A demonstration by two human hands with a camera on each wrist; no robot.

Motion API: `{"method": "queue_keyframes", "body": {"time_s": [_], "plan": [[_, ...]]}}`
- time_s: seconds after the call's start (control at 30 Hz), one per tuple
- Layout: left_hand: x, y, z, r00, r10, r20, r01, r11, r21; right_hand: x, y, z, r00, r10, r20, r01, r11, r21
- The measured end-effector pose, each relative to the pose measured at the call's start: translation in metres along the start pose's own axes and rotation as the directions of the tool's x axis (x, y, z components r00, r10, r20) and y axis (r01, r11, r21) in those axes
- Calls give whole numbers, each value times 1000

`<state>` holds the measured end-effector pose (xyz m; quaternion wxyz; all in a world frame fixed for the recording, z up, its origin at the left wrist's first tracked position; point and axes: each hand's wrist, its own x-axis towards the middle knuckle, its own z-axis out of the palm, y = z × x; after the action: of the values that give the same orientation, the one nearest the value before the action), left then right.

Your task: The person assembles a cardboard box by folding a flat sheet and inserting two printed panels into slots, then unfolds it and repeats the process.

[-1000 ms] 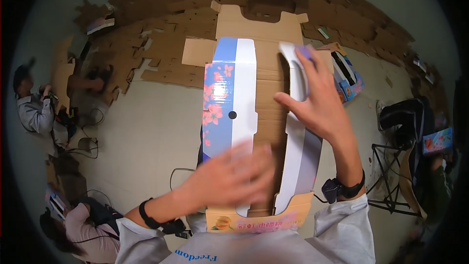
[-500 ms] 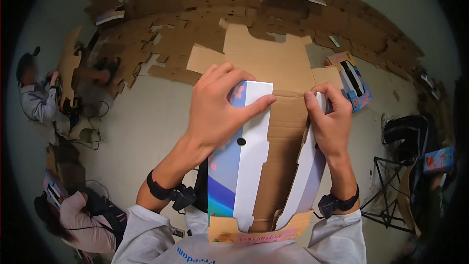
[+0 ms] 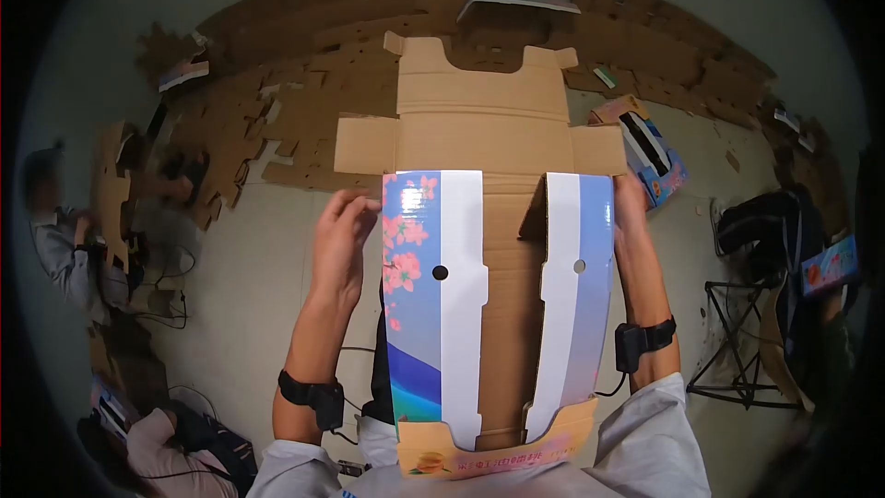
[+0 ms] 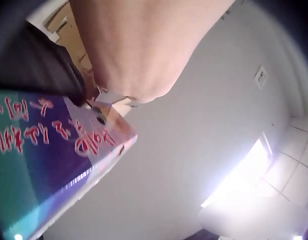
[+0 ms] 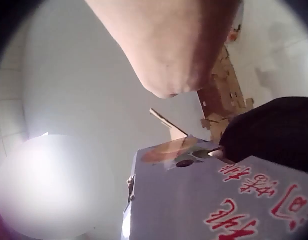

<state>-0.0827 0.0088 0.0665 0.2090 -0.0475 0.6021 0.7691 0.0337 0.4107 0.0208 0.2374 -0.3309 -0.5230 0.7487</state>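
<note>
A partly folded fruit carton (image 3: pixel 512 314) stands in front of my body, its long blossom-printed sides bent inward around a brown corrugated floor. At its far end the brown end panel (image 3: pixel 484 88) and small side flaps (image 3: pixel 367 145) stick out unfolded. The yellow printed end wall (image 3: pixel 498 452) stands up by my shirt. My left hand (image 3: pixel 341 240) is at the left far corner, fingers bent and fingertips right at the carton's edge. Along the right side lies my right hand (image 3: pixel 631 207), its fingers partly hidden behind the carton. Both wrist views show printed carton sides (image 4: pixel 59 145) below the wrist.
Brown cardboard sheets (image 3: pixel 313 120) cover the floor ahead and along the wall. A finished-looking printed box (image 3: pixel 650 152) lies at the right. Other people (image 3: pixel 60 212) sit at both sides, and a black folding stand (image 3: pixel 737 350) is at the right. Cables trail on the left floor.
Both hands gripped the far ends of the side panels half a second ago; now they have let go of the top edges and moved to the carton's outer sides.
</note>
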Motion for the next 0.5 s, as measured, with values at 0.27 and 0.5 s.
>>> {"method": "queue_keyframes", "body": {"time_s": [0.27, 0.5], "plan": [[2, 61, 60, 981, 128, 145, -131, 991, 11, -15, -36, 40, 637, 5, 771, -406, 852, 330], [-2, 80, 71, 938, 190, 289, -165, 980, -108, -31, -49, 38, 870, 51, 491, -250, 903, 349]]}}
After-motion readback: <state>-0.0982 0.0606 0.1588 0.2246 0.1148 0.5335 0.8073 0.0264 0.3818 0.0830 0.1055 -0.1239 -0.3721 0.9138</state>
